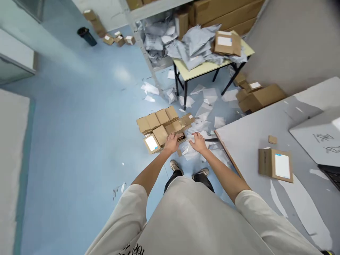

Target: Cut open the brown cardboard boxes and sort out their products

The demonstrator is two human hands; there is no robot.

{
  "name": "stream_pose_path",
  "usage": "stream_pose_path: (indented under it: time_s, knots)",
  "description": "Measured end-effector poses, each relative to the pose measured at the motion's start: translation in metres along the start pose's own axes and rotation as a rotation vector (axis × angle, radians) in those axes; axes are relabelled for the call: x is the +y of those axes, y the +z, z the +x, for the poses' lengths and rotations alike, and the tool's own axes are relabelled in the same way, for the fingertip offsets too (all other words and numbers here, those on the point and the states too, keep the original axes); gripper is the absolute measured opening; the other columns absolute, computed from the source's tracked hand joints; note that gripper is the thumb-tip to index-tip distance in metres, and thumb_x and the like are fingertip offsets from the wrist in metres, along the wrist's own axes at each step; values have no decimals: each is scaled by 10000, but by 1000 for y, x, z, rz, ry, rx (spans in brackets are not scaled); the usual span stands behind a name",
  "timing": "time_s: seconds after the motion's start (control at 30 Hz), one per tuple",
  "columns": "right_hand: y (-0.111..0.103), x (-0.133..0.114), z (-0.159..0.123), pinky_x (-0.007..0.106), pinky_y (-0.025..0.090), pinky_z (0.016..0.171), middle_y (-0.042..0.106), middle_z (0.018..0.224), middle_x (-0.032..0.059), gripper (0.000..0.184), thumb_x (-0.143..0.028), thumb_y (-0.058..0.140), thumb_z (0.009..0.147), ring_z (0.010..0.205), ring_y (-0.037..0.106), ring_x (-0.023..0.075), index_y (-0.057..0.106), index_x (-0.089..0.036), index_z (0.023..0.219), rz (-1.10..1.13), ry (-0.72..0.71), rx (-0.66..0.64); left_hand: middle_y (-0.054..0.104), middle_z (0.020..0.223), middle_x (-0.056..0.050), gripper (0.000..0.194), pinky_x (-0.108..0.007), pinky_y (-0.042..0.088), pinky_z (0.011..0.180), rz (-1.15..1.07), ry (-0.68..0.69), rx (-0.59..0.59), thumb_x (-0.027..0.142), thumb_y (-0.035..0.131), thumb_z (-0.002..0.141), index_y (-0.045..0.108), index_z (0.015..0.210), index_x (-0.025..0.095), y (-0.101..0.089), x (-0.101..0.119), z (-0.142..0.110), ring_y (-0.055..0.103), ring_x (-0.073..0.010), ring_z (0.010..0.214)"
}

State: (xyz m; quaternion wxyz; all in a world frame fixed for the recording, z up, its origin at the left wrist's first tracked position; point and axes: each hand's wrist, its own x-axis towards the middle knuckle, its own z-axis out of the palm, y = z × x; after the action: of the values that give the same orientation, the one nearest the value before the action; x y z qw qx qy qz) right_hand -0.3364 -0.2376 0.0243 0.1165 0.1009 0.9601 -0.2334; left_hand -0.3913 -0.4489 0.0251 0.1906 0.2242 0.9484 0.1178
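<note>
Below me on the blue floor lies a cluster of brown cardboard boxes (160, 135), packed in rows. One box at its near left corner bears a white label (151, 143). My left hand (171, 142) is over the right part of this cluster, fingers stretched forward and nothing seen in them; whether it touches a box I cannot tell. To the right of the boxes, my right hand (198, 142) is held with its fingers apart above scattered white paper sheets (203, 124). It holds nothing.
A grey worktop (247, 141) at right carries a labelled cardboard box (281, 166). Ahead stands a small yellow table (191, 73) piled with grey mailing bags (196, 42), before a loaded shelf (148, 12). A black bin (87, 36) and small cartons (119, 39) stand far left.
</note>
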Motion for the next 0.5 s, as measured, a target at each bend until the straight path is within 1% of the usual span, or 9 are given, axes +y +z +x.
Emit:
stream_pose_path:
  time_s: [0.1, 0.17, 0.23, 0.3, 0.37, 0.43, 0.5]
  knots:
    - [46, -50, 23, 444, 426, 1005, 508, 1412, 148, 493, -382, 556, 924, 1221, 510, 327, 505, -200, 1380, 21, -47, -93, 299, 1632, -175, 619, -529, 281, 1206, -44, -119, -33, 195, 486, 897, 390, 1508, 161, 8, -66, -17, 293, -329, 1505]
    - [77, -75, 37, 439, 426, 1012, 508, 1404, 148, 505, -372, 568, 918, 1231, 503, 326, 500, -199, 1388, 19, -85, -149, 293, 1636, -177, 609, -525, 271, 1211, -70, -182, -61, 197, 487, 905, 391, 1506, 160, 17, -100, -24, 288, -326, 1511]
    - [109, -94, 52, 439, 419, 1028, 488, 1424, 150, 529, -366, 580, 910, 1249, 491, 324, 485, -196, 1402, 9, -123, -197, 292, 1640, -173, 603, -522, 263, 1214, -95, -229, -72, 186, 481, 908, 391, 1504, 162, 30, -129, -28, 288, -319, 1513]
    - [142, -108, 68, 449, 409, 1044, 433, 1483, 157, 565, -376, 594, 901, 1277, 469, 331, 467, -193, 1419, -10, -147, -233, 300, 1639, -172, 595, -521, 260, 1214, -118, -264, -69, 174, 464, 914, 390, 1504, 162, 46, -152, -25, 289, -312, 1513]
    - [175, -119, 83, 467, 395, 1058, 344, 1555, 164, 600, -401, 607, 892, 1324, 429, 347, 452, -197, 1434, -38, -155, -249, 311, 1636, -166, 595, -517, 263, 1213, -142, -292, -61, 160, 447, 916, 383, 1508, 164, 65, -170, -19, 289, -305, 1512]
    - [206, -128, 96, 493, 366, 1081, 261, 1604, 167, 636, -433, 616, 886, 1382, 366, 366, 431, -207, 1452, -66, -154, -247, 325, 1632, -157, 614, -514, 269, 1212, -170, -317, -51, 143, 440, 910, 367, 1519, 166, 84, -185, -10, 294, -297, 1510]
    - [232, -135, 104, 519, 323, 1107, 217, 1622, 178, 685, -465, 622, 879, 1423, 306, 378, 396, -208, 1473, -80, -141, -227, 337, 1629, -143, 632, -506, 276, 1212, -200, -333, -43, 128, 434, 904, 355, 1529, 169, 101, -196, -4, 297, -287, 1509]
